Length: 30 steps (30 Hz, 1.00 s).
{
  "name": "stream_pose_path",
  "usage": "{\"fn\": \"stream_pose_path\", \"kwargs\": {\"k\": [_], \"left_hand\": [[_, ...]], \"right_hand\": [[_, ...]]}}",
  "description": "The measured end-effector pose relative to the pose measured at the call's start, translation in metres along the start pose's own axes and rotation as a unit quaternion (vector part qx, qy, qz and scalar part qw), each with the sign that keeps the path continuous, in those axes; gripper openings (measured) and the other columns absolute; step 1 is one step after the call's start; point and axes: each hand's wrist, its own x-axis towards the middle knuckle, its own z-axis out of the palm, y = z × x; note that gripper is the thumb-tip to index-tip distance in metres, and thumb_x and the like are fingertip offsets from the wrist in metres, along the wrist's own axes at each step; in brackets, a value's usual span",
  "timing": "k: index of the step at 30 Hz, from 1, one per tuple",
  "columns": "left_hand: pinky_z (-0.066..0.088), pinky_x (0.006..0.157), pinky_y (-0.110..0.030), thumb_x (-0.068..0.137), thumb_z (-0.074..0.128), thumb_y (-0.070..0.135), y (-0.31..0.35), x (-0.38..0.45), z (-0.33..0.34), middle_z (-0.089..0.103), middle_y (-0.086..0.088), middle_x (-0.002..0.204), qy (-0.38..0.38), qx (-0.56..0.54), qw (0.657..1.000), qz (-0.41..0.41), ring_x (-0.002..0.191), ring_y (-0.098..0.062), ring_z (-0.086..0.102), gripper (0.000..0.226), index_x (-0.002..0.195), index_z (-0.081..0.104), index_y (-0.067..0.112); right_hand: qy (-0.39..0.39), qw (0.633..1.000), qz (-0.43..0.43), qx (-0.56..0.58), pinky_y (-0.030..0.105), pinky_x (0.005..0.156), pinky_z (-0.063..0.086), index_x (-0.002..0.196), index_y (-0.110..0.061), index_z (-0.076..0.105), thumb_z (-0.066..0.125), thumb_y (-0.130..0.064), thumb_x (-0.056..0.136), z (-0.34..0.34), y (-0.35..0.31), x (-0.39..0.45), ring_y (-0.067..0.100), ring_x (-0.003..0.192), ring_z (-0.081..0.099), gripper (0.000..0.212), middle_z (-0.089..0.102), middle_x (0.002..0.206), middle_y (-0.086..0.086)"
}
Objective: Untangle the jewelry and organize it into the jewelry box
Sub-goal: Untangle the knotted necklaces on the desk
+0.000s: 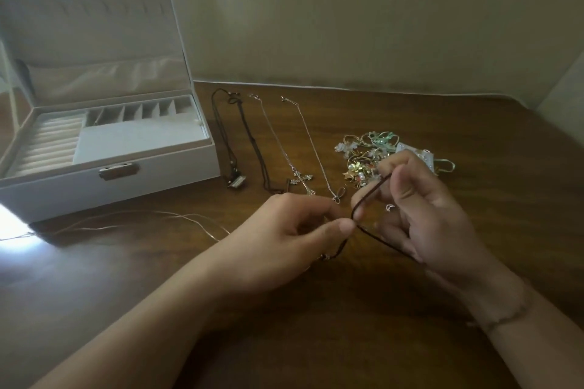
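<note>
Centre of frame, low over a brown wooden table (316, 341): two bare hands working a dark brown cord (368, 196). Left hand (284, 230) with fingers curled, thumb and forefinger pinching cord at the bottom of a narrow loop. Right hand (420, 211) with fingers curled too, thumb and fingertips pinching the same cord higher up, at the loop's top end. Cord thin, matte, dark; one strand running down and right under the right palm, another dropping below the left thumb to a small metal fitting, detail too small to tell.

Upper left of frame: white jewelry box (104, 180), lid propped open, pale lining, ring rolls at left, row of small compartments along the back, metal clasp on the front wall.

Just right of box, laid out side by side in straight lines: two dark cord necklaces (249, 139), one ending in a small rectangular pendant; silver cross necklace (301, 180); fine silver chain (311, 142) with a small looped pendant.

Right of centre, behind the right hand: tangled pile (369, 151) of gold, pearly and pale green pieces, not sorted.

Lower left, before the box: loose thin silver chain (132, 218) trailing across the tabletop.
</note>
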Motion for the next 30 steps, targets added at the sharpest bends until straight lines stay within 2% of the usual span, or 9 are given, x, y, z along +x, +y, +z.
{"fn": "stream_pose_path", "kwargs": {"k": [4,6,8,10,13,15,18,24,30], "left_hand": [[0.035,0.05,-0.023,0.099,0.055,0.034,-0.006,-0.002,-0.007,0.052,0.008,0.06,0.009,-0.019,1.0,-0.015,0.051,-0.007,0.045,0.021,0.099,0.071,0.021],[0.033,0.051,-0.021,0.1,0.054,0.03,-0.008,-0.003,-0.011,0.049,0.011,0.059,0.008,0.001,1.0,-0.024,0.051,-0.004,0.041,0.021,0.1,0.074,0.022],[0.032,0.051,-0.017,0.101,0.052,0.028,-0.008,-0.004,-0.011,0.046,0.013,0.057,0.009,-0.008,0.999,-0.031,0.051,-0.002,0.039,0.024,0.098,0.074,0.019],[0.032,0.052,-0.021,0.101,0.05,0.031,-0.007,-0.003,-0.009,0.044,0.012,0.057,0.014,-0.046,0.998,-0.028,0.052,-0.005,0.038,0.029,0.094,0.072,0.014],[0.031,0.053,-0.03,0.096,0.048,0.036,-0.006,-0.002,-0.004,0.042,0.008,0.06,0.033,-0.142,0.989,-0.033,0.056,-0.012,0.036,0.03,0.086,0.072,0.02],[0.029,0.049,-0.023,0.096,0.049,0.034,-0.006,-0.002,-0.002,0.038,0.007,0.059,0.041,-0.21,0.976,-0.041,0.053,-0.01,0.032,0.029,0.084,0.072,0.02],[0.027,0.047,-0.017,0.099,0.05,0.031,-0.004,-0.002,-0.002,0.035,0.007,0.058,0.033,-0.26,0.964,-0.044,0.052,-0.008,0.029,0.03,0.086,0.069,0.011],[0.027,0.048,-0.017,0.098,0.049,0.028,-0.006,-0.002,0.002,0.036,0.007,0.059,0.011,-0.276,0.961,-0.017,0.053,-0.008,0.029,0.028,0.087,0.07,0.013],[0.03,0.05,-0.02,0.097,0.051,0.03,-0.008,-0.002,0.001,0.041,0.009,0.059,0.015,-0.207,0.978,-0.013,0.053,-0.01,0.034,0.028,0.091,0.074,0.015]], "right_hand": [[0.018,0.997,0.044,-0.057,0.021,0.038,0.013,0.083,-0.018,0.048,0.043,-0.043,0.092,-0.012,-0.006,0.001,0.012,0.034,0.02,0.027,0.074,0.083,0.011],[0.051,0.991,0.005,-0.121,0.02,0.037,0.025,0.075,-0.022,0.057,0.054,-0.042,0.089,-0.017,-0.004,0.001,0.011,0.036,0.033,0.024,0.07,0.073,0.007],[0.119,0.961,-0.081,-0.235,0.02,0.048,0.042,0.074,-0.021,0.064,0.066,-0.04,0.082,-0.021,-0.002,0.001,0.016,0.052,0.052,0.021,0.065,0.068,0.004],[0.158,0.948,-0.142,-0.237,0.031,0.06,0.05,0.079,-0.022,0.067,0.071,-0.036,0.083,-0.024,-0.002,0.001,0.025,0.07,0.059,0.015,0.066,0.075,0.002],[0.15,0.941,-0.195,-0.23,0.039,0.078,0.048,0.099,-0.027,0.066,0.068,-0.039,0.086,-0.022,-0.002,-0.002,0.023,0.095,0.059,0.018,0.064,0.099,-0.004],[0.138,0.905,-0.249,-0.317,0.036,0.089,0.043,0.1,-0.028,0.064,0.065,-0.036,0.085,-0.013,-0.001,-0.006,0.025,0.109,0.054,0.016,0.061,0.11,-0.003],[0.099,0.868,-0.292,-0.389,0.03,0.095,0.037,0.089,-0.022,0.07,0.064,-0.031,0.085,0.003,0.002,-0.011,0.023,0.107,0.052,0.011,0.061,0.103,-0.003],[0.061,0.885,-0.25,-0.389,0.028,0.092,0.04,0.097,-0.026,0.072,0.067,-0.036,0.084,0.004,0.009,-0.007,0.017,0.106,0.055,0.017,0.064,0.101,-0.01],[0.047,0.891,-0.263,-0.367,0.031,0.088,0.046,0.089,-0.026,0.072,0.068,-0.03,0.087,0.001,0.011,-0.003,0.014,0.099,0.061,0.007,0.068,0.093,-0.013]]}}
